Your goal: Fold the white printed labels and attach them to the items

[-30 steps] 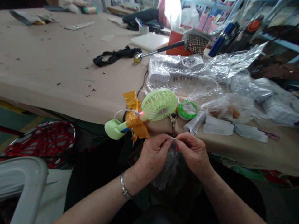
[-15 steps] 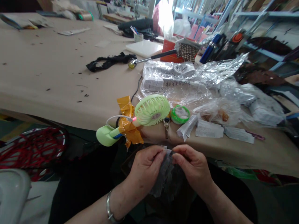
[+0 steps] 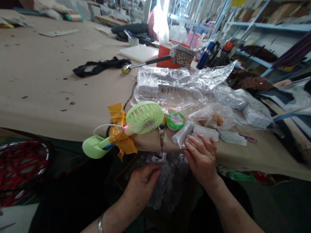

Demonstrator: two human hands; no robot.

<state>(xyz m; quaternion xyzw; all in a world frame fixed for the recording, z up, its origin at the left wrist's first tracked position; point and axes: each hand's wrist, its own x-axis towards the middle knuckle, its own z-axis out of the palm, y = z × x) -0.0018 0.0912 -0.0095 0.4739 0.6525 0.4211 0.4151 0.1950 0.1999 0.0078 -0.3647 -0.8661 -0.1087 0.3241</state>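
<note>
A: Step?
B: Looks like a pickup. Right hand (image 3: pixel 201 158), fingers spread, on the white slips (image 3: pixel 206 130) at the counter (image 3: pixel 53 74) edge, right of the fan (image 3: pixel 145 117).
A: Left hand (image 3: pixel 142 181)?
B: Nearer than the fan, thumb and finger pinched together beside loose slips (image 3: pixel 167 189); can't tell if it holds anything.
A: Next move?
B: Probably calls for a light pinch, one slip only.

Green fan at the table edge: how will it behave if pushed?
The green fan may resist a push at first, since orange tape wraps it by the edge of the table. It's probably light for its size, and perhaps fragile: its head is an open cage of thin ribs.
</note>
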